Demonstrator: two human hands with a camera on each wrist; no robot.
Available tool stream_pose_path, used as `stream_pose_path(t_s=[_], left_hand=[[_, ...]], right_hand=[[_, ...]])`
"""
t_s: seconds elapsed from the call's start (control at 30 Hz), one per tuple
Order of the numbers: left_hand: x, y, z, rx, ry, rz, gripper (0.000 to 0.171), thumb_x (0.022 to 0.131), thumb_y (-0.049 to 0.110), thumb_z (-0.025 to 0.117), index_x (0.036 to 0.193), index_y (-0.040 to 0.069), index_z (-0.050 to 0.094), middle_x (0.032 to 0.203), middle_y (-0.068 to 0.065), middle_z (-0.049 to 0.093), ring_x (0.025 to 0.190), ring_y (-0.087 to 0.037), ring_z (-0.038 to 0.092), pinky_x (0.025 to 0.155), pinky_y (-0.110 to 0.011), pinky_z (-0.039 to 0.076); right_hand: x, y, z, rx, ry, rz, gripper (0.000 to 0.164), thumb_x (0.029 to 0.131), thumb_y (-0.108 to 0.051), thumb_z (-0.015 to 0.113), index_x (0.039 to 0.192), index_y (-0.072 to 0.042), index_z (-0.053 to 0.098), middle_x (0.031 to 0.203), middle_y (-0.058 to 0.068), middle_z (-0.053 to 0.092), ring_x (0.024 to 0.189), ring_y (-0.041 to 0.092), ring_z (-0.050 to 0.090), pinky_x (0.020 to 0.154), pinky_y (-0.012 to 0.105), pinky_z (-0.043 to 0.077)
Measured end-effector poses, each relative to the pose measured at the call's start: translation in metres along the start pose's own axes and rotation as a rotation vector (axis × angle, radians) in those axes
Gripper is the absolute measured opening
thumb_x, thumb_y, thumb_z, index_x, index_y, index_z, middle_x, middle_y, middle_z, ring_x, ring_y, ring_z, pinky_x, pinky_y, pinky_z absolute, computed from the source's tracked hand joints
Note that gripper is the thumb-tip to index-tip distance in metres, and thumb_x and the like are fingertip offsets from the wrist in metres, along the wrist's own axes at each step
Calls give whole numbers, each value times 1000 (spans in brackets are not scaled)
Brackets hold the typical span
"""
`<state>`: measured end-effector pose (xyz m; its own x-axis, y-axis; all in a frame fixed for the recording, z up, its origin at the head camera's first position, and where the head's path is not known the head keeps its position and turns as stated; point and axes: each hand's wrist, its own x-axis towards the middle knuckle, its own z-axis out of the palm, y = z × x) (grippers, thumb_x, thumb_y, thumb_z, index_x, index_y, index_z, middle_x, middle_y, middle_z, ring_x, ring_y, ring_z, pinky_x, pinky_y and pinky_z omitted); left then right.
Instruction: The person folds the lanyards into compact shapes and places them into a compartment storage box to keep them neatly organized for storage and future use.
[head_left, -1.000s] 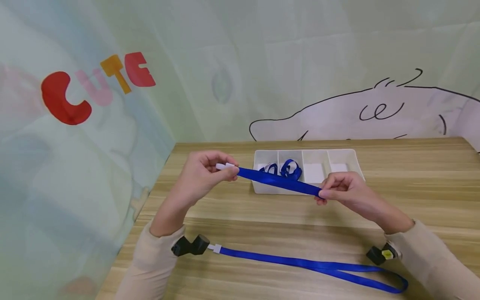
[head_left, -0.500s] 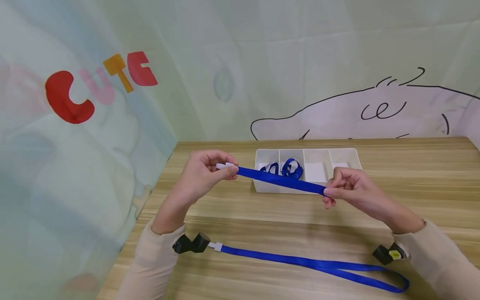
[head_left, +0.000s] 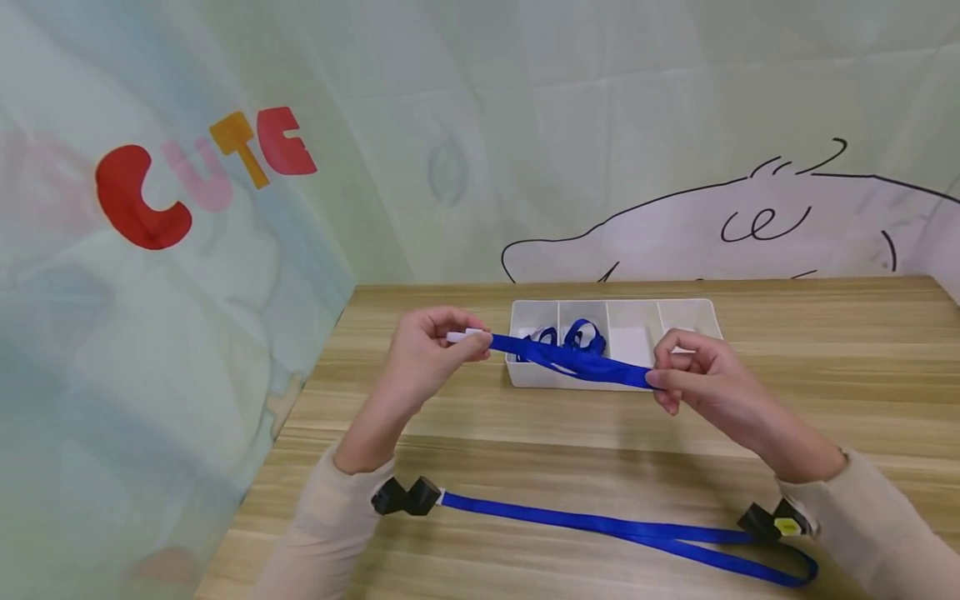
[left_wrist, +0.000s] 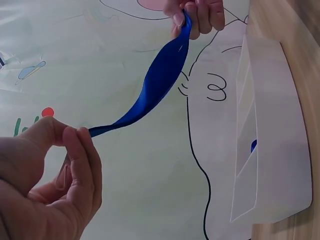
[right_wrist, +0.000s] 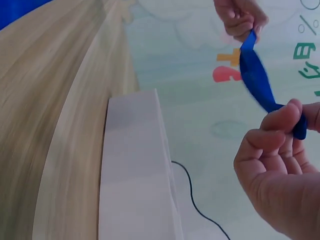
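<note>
A folded blue lanyard [head_left: 588, 363] is stretched loosely between both hands, in front of the white divided tray [head_left: 547, 376]. My left hand [head_left: 431, 354] pinches its end by the white plastic clip [head_left: 463, 335]. At the opposite end, my right hand [head_left: 697, 375] pinches the fold between thumb and fingers. The strands sag and twist in the middle, which the left wrist view shows as a curved blue band [left_wrist: 162, 75]. A second blue lanyard [head_left: 555, 518] lies on the table, nearer the body, its loop spread at the right.
Coiled blue lanyards [head_left: 584, 337] sit in the tray's two left compartments. The tray stands near the back of the wooden table [head_left: 450, 425]. Printed fabric [head_left: 420, 150] hangs behind and to the left. Black wrist cameras [head_left: 405, 497] overlap the lanyard on the table.
The left hand has moved right, towards the right hand. The held lanyard has gone from taut to slack, its strands parting slightly. The right hand shifted right earlier, then stayed nearly still.
</note>
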<state>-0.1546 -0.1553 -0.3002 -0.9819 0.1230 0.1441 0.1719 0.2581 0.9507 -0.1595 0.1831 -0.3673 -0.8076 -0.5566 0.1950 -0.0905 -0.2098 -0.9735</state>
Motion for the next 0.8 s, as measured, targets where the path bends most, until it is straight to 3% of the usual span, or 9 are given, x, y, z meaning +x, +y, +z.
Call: stream_pose_path(t_s=[0.2, 0.33, 0.57, 0.8], left_hand=[[-1, -1, 13, -19, 17, -11, 10, 87, -1, 73, 94, -6, 71, 90, -14, 69, 74, -29, 72, 71, -30, 60], [0, -1, 17, -42, 35, -6, 10, 87, 1, 74, 95, -6, 71, 90, -14, 69, 71, -21, 71, 72, -32, 60], [4, -5, 15, -133, 81, -26, 12, 88, -4, 71, 97, -12, 68, 88, -15, 67, 70, -15, 70, 73, -31, 60], [6, -9, 12, -161, 82, -63, 12, 89, -4, 70, 98, -12, 68, 90, -13, 66, 71, -15, 70, 75, -29, 59]], right_hand=[[2, -3, 10, 55, 13, 22, 23, 99, 7, 51, 92, -13, 59, 69, -2, 59, 63, 12, 56, 58, 22, 48], [4, -2, 12, 207, 12, 28, 28, 101, 7, 45, 92, -14, 61, 71, -2, 58, 62, 11, 54, 58, 21, 46], [4, -1, 4, 437, 73, 64, 35, 103, 5, 36, 90, -11, 64, 70, -1, 62, 58, 11, 57, 62, 22, 47], [5, 0, 2, 511, 111, 86, 37, 103, 6, 34, 87, -8, 64, 69, 1, 63, 58, 12, 56, 59, 21, 45]])
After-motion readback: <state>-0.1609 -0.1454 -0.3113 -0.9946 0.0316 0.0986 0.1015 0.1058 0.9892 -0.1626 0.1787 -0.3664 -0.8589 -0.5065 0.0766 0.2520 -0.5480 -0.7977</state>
